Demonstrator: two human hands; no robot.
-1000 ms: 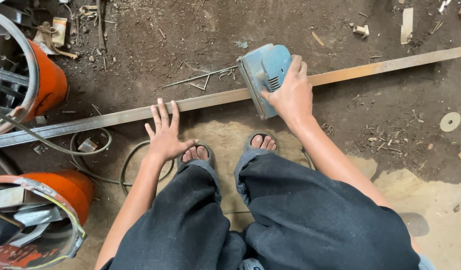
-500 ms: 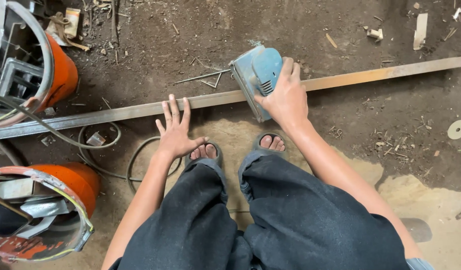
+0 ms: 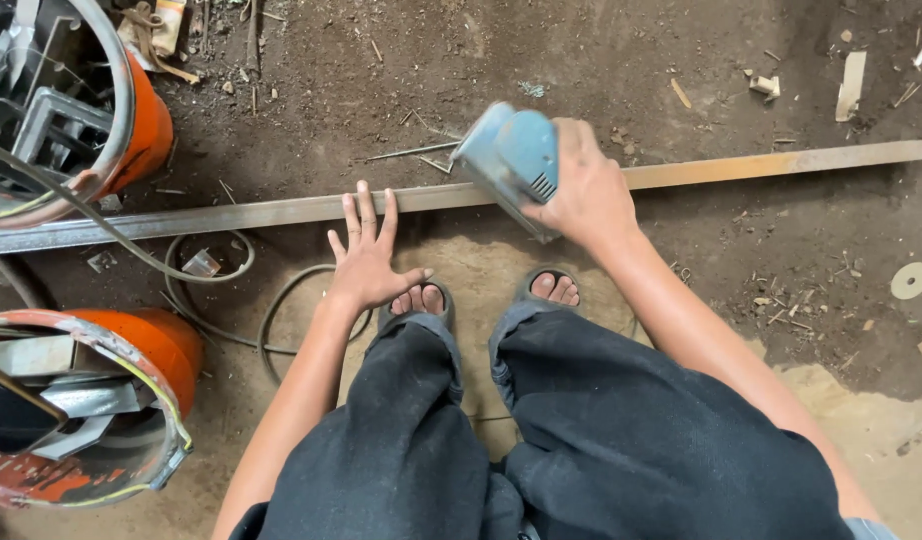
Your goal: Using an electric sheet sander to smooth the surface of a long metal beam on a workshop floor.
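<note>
Orange drums (image 3: 151, 130) (scrap-filled), cable (image 3: 281, 320) beside bar (image 3: 281, 212); tool (image 3: 511, 160) blurred.

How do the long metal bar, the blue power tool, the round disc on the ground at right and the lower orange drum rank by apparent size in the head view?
1. Long metal bar, longest by far.
2. Lower orange drum, partly cut off and nearer the camera, so unsure.
3. Blue power tool, gripped by the right hand.
4. Round disc.

Dull rusty metal bar (image 3: 281, 211) — smooth blue plastic grinder (image 3: 511, 160)
</note>
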